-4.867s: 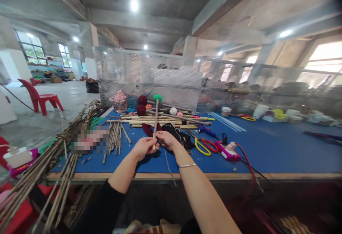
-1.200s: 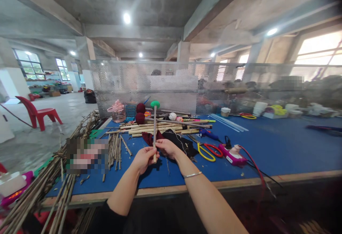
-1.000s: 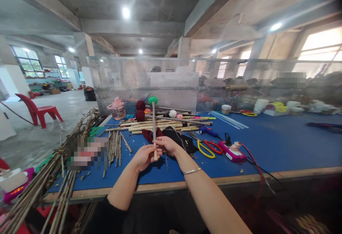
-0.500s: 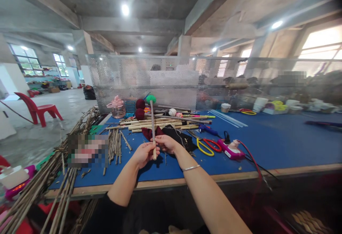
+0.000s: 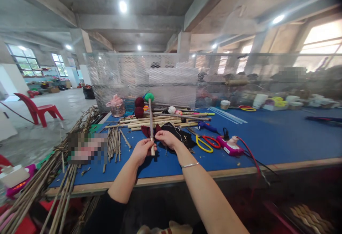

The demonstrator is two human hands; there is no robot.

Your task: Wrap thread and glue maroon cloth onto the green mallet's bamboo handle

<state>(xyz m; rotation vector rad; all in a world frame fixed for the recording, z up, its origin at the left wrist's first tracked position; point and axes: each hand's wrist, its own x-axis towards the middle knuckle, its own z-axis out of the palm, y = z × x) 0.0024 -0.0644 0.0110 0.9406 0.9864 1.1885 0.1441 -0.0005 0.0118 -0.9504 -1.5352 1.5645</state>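
My left hand (image 5: 143, 152) is closed around the lower end of a wooden stick (image 5: 151, 123). The stick stands nearly upright, with a fuzzy green ball (image 5: 149, 97) at its top. Just right of the stick, my right hand (image 5: 166, 140) has its fingertips pinched; whatever may be between them is too small to make out. Behind the hands lie dark red cloth (image 5: 146, 131) and a black cloth (image 5: 175, 134) with pale thread on it. Past them is a pile of sticks (image 5: 130, 121), with dark red balls (image 5: 139, 112) and a white ball (image 5: 171, 110).
Short cut sticks (image 5: 114, 143) lie left of my hands, and long twigs (image 5: 53, 173) hang over the left edge. To the right are yellow-and-red-handled scissors (image 5: 204, 143), a blue glue gun (image 5: 207, 126) and a purple power strip (image 5: 230, 145) with cords. A perforated metal screen (image 5: 120, 73) stands behind.
My right fingertips have come off the stick and sit slightly to its right. The left hand keeps its hold, and the stick appears slightly higher and further left.
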